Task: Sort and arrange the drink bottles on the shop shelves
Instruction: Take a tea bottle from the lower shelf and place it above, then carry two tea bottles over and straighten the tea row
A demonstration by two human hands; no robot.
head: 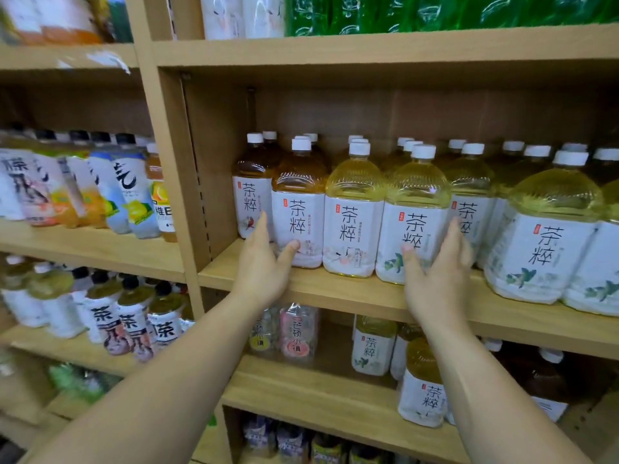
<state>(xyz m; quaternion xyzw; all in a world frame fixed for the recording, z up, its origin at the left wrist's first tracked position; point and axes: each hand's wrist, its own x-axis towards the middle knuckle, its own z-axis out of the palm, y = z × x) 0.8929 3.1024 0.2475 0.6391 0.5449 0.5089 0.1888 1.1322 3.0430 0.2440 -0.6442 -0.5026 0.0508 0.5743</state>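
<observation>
A row of large tea bottles with white caps and white labels stands at the front edge of the wooden middle shelf (338, 290). My left hand (264, 267) grips the base of an amber tea bottle (299, 185), thumb on the label and fingers in the gap to its left. My right hand (435, 283) grips the base of a pale yellow tea bottle (417, 195), thumb on the front and fingers round its right side. One more pale yellow bottle (353, 209) stands between the two. A darker amber bottle (252, 185) stands at the far left beside the shelf wall.
More pale yellow bottles (549, 236) fill the shelf to the right, with further rows behind. The lower shelf (311, 393) holds smaller tea bottles (423, 386) and pink-labelled bottles (298, 333). The left unit carries mixed fruit-drink bottles (110, 189). Green bottles (435, 11) stand above.
</observation>
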